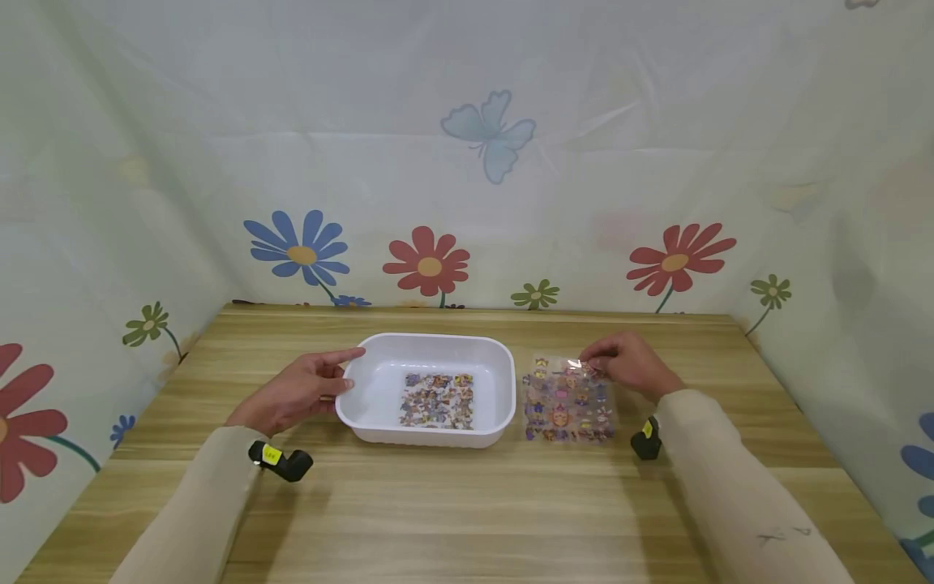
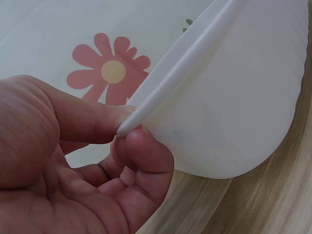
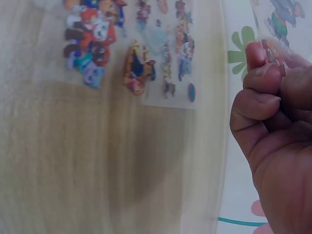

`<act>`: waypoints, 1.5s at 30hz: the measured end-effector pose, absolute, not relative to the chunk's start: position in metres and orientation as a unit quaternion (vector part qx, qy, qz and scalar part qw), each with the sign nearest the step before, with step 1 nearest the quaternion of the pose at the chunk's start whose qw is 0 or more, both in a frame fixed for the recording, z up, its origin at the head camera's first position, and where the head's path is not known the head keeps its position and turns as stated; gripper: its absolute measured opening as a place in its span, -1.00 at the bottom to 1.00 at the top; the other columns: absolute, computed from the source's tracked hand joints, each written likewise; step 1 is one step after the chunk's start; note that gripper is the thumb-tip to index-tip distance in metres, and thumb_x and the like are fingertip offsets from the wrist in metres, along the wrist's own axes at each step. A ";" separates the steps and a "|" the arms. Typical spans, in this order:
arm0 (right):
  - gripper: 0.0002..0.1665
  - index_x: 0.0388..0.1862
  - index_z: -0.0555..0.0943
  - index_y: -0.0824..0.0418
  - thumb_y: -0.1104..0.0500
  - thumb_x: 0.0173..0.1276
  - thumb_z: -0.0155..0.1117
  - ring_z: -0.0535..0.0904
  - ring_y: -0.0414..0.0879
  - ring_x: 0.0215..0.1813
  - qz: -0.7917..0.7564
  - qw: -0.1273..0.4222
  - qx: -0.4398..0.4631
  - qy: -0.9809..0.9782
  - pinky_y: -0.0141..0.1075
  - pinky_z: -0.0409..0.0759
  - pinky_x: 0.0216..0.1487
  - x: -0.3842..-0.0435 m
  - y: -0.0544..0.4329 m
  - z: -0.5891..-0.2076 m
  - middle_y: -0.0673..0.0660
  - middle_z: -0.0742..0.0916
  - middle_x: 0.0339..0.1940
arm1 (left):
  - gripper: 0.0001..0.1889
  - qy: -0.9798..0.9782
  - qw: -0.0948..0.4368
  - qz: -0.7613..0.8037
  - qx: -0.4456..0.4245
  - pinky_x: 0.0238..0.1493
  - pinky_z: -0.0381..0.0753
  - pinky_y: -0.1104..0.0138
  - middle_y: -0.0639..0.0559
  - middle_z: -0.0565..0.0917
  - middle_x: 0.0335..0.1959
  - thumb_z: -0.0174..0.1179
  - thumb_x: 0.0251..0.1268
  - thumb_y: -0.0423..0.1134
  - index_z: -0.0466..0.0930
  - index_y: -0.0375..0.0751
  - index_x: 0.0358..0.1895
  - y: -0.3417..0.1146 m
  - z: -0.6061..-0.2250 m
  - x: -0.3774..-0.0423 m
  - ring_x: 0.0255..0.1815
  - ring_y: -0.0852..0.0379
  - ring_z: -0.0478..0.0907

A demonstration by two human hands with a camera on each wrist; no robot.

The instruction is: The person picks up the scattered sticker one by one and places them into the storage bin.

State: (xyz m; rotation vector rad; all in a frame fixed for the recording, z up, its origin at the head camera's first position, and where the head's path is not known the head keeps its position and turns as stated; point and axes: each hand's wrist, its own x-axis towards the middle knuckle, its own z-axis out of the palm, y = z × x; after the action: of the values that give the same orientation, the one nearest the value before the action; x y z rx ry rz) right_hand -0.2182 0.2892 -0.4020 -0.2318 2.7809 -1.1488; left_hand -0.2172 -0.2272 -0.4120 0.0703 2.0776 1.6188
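Note:
A white plastic basin point(image 1: 423, 436) stands on the wooden table, and a sheet of small cartoon stickers point(image 1: 438, 401) lies flat on its floor. My left hand point(image 1: 295, 393) pinches the basin's left rim, thumb on one side and curled fingers on the other, as the left wrist view shows close up. To the right of the basin is a clear sheet of cartoon stickers point(image 1: 562, 410). My right hand point(image 1: 633, 365) pinches that sheet by its far right corner. In the right wrist view, printed figures point(image 3: 139, 68) show at the left, and a bit of sheet point(image 3: 280, 19) rises from the fingertips.
The wooden table point(image 1: 452, 511) reaches back to a pale curtain point(image 1: 554, 235) printed with flowers and a butterfly. The same curtain hangs along both sides. Each wrist wears a small black camera, the left one point(image 1: 280, 461) with a yellow label.

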 end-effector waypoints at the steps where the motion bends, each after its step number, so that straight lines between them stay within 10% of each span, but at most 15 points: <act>1: -0.73 0.03 0.76 0.38 0.40 0.49 0.18 0.69 -0.03 -0.11 -0.383 0.065 -0.077 0.918 -0.31 0.68 -0.12 -0.218 0.289 -0.401 0.34 0.80 0.03 | -0.30 0.764 0.251 0.594 0.026 0.07 0.77 0.22 -0.14 0.45 0.05 0.17 0.54 -0.38 0.18 -0.04 0.66 -0.227 -0.412 -0.217 0.06 -0.08 0.57; 45: -0.71 0.05 0.70 0.50 0.44 0.55 0.07 0.57 -0.09 -0.34 -0.449 0.115 -0.148 0.874 -0.25 0.63 -0.28 -0.234 0.219 -0.368 0.26 0.76 -0.26 | -0.30 0.767 0.248 0.591 0.028 0.03 0.76 0.25 -0.13 0.43 0.03 0.19 0.53 -0.34 0.19 -0.02 0.65 -0.228 -0.412 -0.218 0.03 -0.06 0.56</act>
State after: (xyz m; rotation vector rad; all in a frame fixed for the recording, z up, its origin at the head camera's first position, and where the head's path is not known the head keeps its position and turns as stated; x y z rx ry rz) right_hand -0.2342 0.2195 -0.3678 -0.4342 2.5604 -1.3168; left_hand -0.2179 -0.2279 -0.4124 0.0765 2.0901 1.6114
